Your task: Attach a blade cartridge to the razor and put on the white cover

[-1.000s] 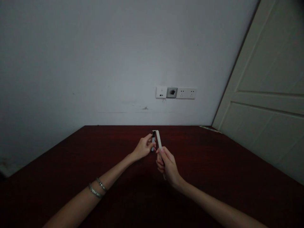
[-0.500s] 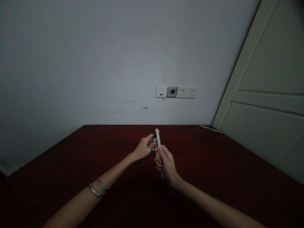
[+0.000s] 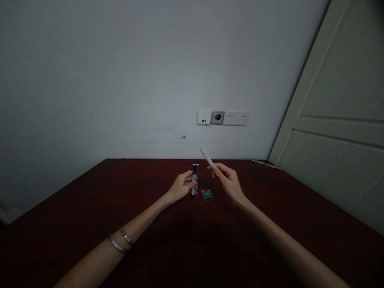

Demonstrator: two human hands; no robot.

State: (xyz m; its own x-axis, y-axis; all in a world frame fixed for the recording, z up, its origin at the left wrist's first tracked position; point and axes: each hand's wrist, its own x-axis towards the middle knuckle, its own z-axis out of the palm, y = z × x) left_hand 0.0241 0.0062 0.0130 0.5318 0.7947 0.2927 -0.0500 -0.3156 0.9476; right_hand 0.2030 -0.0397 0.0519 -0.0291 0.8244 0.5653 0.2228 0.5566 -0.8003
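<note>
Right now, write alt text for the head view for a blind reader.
Two bare hands hover above a dark red table: the left hand holds a small dark tool upright, the right hand holds a slim white stick tilted up and left. A small greenish pack lies on the table between them; wall sockets and a pale door stand behind.

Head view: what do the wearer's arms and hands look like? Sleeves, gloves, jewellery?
No sleeves in view. The left forearm is bare but for two thin silvery bangles above the wrist; the right forearm has nothing on it. The left hand and right hand are ungloved. The picture is too dim to tell whether there are rings.
</note>
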